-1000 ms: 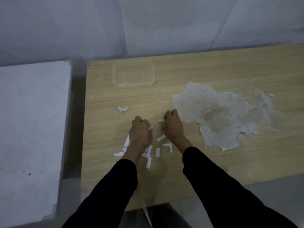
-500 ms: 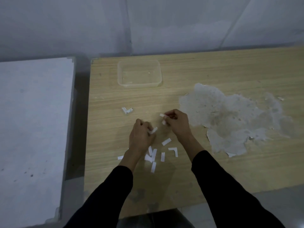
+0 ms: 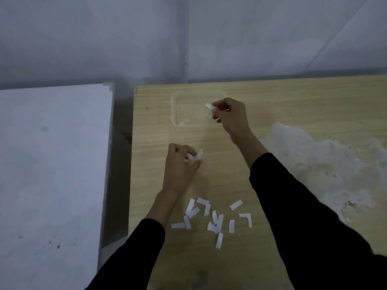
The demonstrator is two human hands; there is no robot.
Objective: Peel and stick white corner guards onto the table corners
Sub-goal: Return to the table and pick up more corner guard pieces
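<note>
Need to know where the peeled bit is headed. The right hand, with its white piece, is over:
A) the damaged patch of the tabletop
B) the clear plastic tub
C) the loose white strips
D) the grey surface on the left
B: the right hand pinches a white piece above the right part of the clear tub, far from the loose strips near the front edge. The left hand grips another white bit.
</note>
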